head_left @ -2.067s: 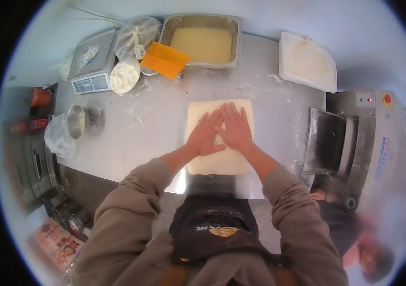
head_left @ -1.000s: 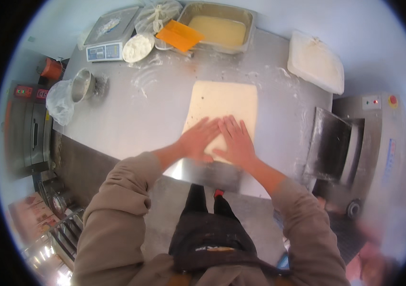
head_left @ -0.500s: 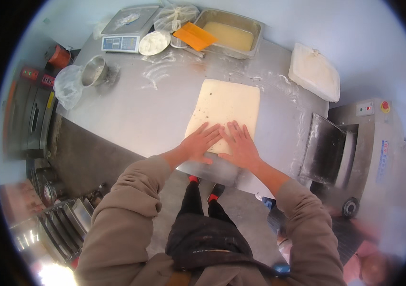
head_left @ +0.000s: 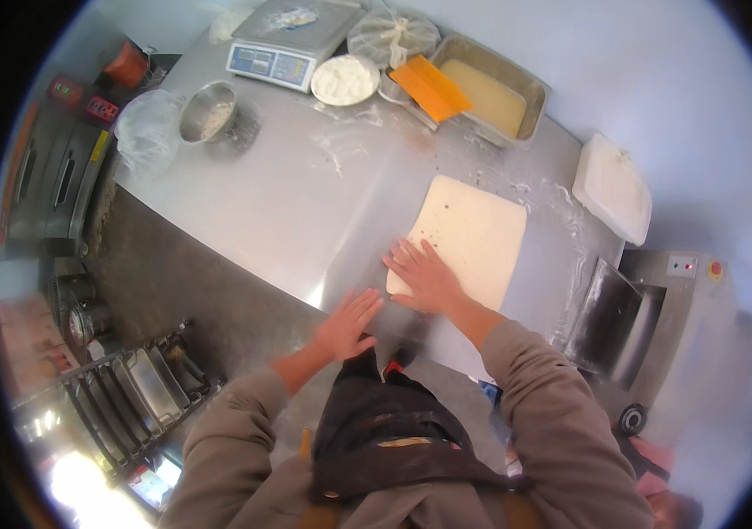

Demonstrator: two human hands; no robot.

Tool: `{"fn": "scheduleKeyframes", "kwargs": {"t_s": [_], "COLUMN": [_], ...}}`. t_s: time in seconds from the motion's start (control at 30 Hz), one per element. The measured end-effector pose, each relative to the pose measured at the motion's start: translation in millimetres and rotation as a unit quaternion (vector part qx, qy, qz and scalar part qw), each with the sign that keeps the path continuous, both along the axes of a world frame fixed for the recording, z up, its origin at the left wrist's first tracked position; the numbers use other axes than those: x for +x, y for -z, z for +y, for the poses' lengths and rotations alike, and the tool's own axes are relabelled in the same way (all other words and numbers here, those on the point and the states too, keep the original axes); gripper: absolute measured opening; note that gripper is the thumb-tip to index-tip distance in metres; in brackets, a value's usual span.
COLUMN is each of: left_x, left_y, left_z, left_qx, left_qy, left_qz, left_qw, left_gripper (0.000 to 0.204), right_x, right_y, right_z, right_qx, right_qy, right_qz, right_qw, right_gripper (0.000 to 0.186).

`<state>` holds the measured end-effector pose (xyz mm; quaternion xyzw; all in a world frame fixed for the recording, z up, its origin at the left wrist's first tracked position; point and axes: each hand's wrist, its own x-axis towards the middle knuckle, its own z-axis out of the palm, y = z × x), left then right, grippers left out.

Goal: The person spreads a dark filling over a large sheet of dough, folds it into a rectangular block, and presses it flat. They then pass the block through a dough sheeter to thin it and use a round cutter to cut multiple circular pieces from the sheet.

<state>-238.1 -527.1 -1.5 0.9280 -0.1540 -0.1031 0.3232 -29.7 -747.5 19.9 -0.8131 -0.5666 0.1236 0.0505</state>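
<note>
A pale, flat sheet of dough (head_left: 475,231) with a few dark specks lies on the steel table (head_left: 305,203), near its front edge. My right hand (head_left: 426,278) rests with spread fingers on the dough's near left corner. Nothing is gripped in it. My left hand (head_left: 347,324) is off the dough, held in the air by the table's front edge, fingers stretched out and holding nothing. The dough under my right palm is hidden.
Along the back stand a scale (head_left: 292,40), a bowl of flour (head_left: 344,81), an orange scraper (head_left: 430,88) and a metal pan (head_left: 526,88). A steel bowl (head_left: 209,112) sits left, a white covered tray (head_left: 612,188) right. Beside the table's right end is a machine (head_left: 676,317).
My left hand has lifted off the dough and drawn back toward me. The right hand remains on the dough, now at its left corner. The whole view has turned and shifted.
</note>
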Motion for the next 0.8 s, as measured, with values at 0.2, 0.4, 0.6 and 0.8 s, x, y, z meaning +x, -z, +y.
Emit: {"fn": "scheduleKeyframes", "kwargs": {"t_s": [0.2, 0.4, 0.6, 0.8], "left_x": [14.6, 47.9, 93.3, 134.3], "left_y": [-12.3, -8.7, 2.2, 9.7], "left_z": [-2.5, -8.3, -34.7, -64.5], "left_qx": [-0.060, -0.075, -0.112, -0.123], "left_qy": [-0.282, -0.300, -0.355, -0.452], "left_qz": [0.019, 0.020, 0.037, 0.057], "left_qw": [0.957, 0.951, 0.927, 0.882], "left_gripper": [0.100, 0.093, 0.089, 0.088], "right_x": [-8.6, 1.2, 59.5, 92.5], "right_y": [-5.1, -10.7, -10.3, -3.6], "right_z": [21.7, 32.6, 43.5, 51.5], "right_qx": [0.011, -0.002, 0.055, 0.025], "right_qy": [-0.047, -0.036, 0.002, -0.038], "right_qz": [0.032, 0.078, 0.056, 0.084], "right_qw": [0.998, 0.996, 0.997, 0.995], "right_gripper": [0.086, 0.086, 0.088, 0.081]}}
